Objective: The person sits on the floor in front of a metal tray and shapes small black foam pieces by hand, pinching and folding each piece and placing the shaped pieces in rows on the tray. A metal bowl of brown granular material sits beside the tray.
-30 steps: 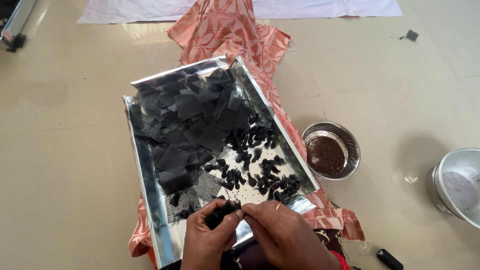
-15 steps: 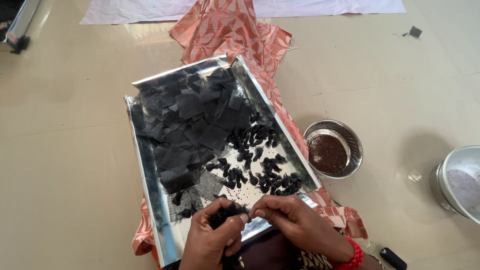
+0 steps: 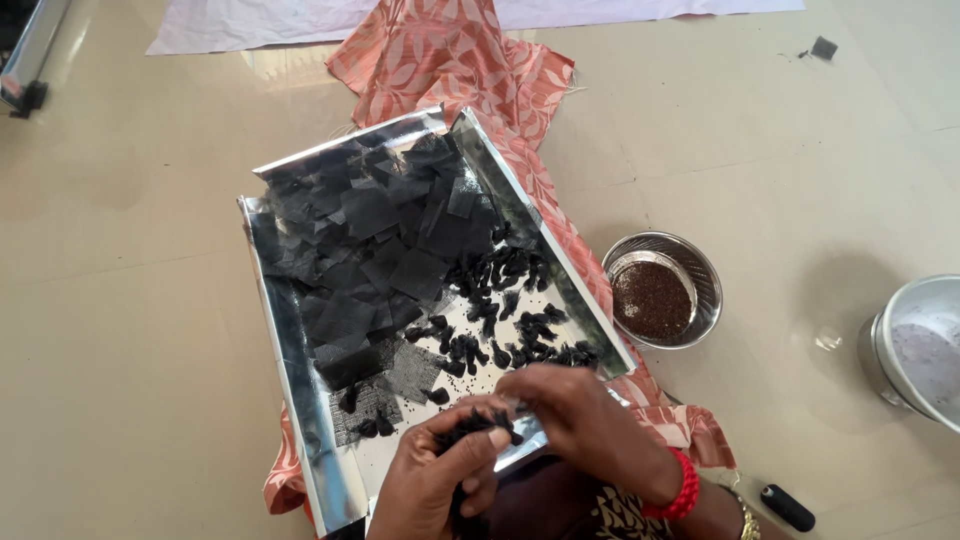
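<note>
- Over the near edge of the shiny metal tray: left hand pinching a small black net bundle between thumb and fingertips, right hand curled beside it, fingertips closed on the bundle's top end.
- Inside the tray: flat black net squares heaped at the far left, finished twisted black bundles scattered along the right side, a few dark seeds loose on the bare metal.
- Beside the tray's right wall: small steel bowl of dark seeds, standing apart from it on the floor.
- Likely slip: a loose pinch could let the bundle open and shed seeds onto tray or floor.
- Another risk: tray resting on rumpled orange patterned cloth, so a nudge from a wrist could tilt it and slide the pieces together.
- Right wrist near the seed bowl: a sweep outward could tip it.
- Packages, labels, signs: none legible; only a small black cylinder at lower right and a larger steel pot at the right edge, both unmarked.
</note>
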